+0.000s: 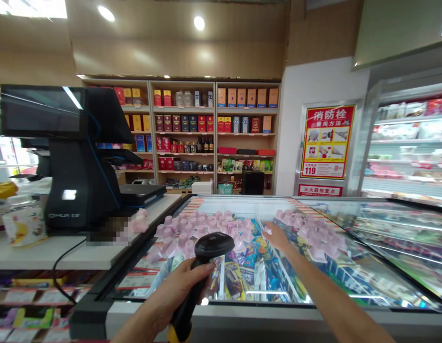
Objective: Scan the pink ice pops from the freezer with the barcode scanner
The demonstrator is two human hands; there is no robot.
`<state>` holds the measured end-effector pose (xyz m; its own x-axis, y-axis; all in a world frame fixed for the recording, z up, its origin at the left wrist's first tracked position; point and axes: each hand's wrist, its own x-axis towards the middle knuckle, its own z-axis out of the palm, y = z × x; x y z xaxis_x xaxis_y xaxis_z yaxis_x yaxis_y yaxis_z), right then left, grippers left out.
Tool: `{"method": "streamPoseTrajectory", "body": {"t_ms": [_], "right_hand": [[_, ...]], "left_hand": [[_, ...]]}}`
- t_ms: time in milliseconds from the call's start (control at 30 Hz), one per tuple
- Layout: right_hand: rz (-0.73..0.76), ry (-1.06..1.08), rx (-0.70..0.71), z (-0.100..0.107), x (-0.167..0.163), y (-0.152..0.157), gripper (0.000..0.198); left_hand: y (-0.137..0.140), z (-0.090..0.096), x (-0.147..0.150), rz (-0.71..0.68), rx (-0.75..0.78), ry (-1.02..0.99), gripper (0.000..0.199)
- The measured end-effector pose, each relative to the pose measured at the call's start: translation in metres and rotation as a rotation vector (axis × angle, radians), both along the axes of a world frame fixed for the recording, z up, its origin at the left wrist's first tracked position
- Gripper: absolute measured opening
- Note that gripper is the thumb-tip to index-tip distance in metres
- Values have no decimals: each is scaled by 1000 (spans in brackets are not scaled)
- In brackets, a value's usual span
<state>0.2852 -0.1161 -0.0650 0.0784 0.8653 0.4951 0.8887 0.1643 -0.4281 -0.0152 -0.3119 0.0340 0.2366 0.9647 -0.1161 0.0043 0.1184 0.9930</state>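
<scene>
My left hand (187, 281) is wrapped round the handle of a black barcode scanner (214, 244) with a yellow end, its head raised above the front of a glass-topped freezer (163, 312). Many pale pink, knob-topped pieces with flared bases (183, 240) lie on the glass to the left; their kind is unclear. A second group of these pink pieces (315, 233) spreads to the right. Between the two groups, my right hand (274, 236) reaches over the glass, fingers forward and thumb slightly apart. I see nothing held in it, and whether it touches the pieces is unclear.
On the left counter (95, 255) stands a black checkout terminal (77, 186), with a cable (55, 269) hanging off the edge. Colourful wrapped packs (235, 278) lie under the glass. Behind are shelves of boxes (185, 124); a chilled display (410, 147) is at right.
</scene>
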Motion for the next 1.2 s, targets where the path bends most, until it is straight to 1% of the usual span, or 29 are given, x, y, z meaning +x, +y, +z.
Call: {"method": "streamPoseTrajectory", "body": {"t_ms": [33, 67, 167, 200, 367, 433, 500, 567, 633, 667, 767, 833, 867, 900, 967, 1033, 1067, 1100, 1133, 1200], "right_hand": [[25, 53, 5, 1, -3, 0, 28], [30, 154, 5, 2, -5, -1, 23], [25, 544, -4, 8, -9, -7, 16], [56, 681, -18, 11, -11, -10, 16], [363, 1338, -150, 29, -23, -27, 16], [416, 1449, -168, 34, -31, -31, 17], [444, 1481, -177, 37, -36, -35, 18], [440, 1439, -181, 36, -38, -36, 18], [371, 1292, -151, 31, -37, -36, 19], [316, 1166, -120, 28, -37, -36, 19], [166, 672, 0, 14, -39, -36, 22], [153, 398, 37, 5, -47, -37, 24], [162, 307, 38, 1, -54, -38, 25], [175, 247, 32, -3, -62, -38, 26], [218, 194, 13, -6, -76, -37, 27], [270, 203, 7, -5, -82, -30, 28], [286, 213, 16, -2, -79, -24, 28], [277, 217, 36, 1, -72, -16, 28], [236, 210, 66, 5, -59, -8, 28], [84, 150, 138, 12, -23, 13, 29]], "left_hand": [[-1, 0, -1, 1, -2, 2, 30], [-3, 1, -2, 3, -4, 7, 30], [-6, 1, -5, -11, -4, 13, 29], [-7, 1, -6, -29, 3, 12, 28], [-9, 2, -5, -163, 49, 3, 26], [-8, 1, -4, -195, 45, 3, 26], [-8, 1, -4, -210, 33, 11, 26], [-7, 1, -4, -213, 31, 12, 27], [-6, 1, -6, -204, 30, 4, 27], [-5, 0, -7, -191, 31, -1, 27], [-1, -3, -10, -129, 20, -1, 26], [3, -7, -11, -97, 12, 3, 26], [5, -8, -11, -91, 7, 5, 26], [7, -10, -10, -82, 5, 3, 26], [12, -12, -7, -66, -10, -13, 27], [16, -11, -4, -33, -27, -32, 27], [19, -11, -2, -13, -38, -38, 27], [21, -10, 0, 3, -44, -38, 28], [24, -9, 1, 15, -46, -33, 28], [30, -8, 2, 34, -50, -14, 29]]}}
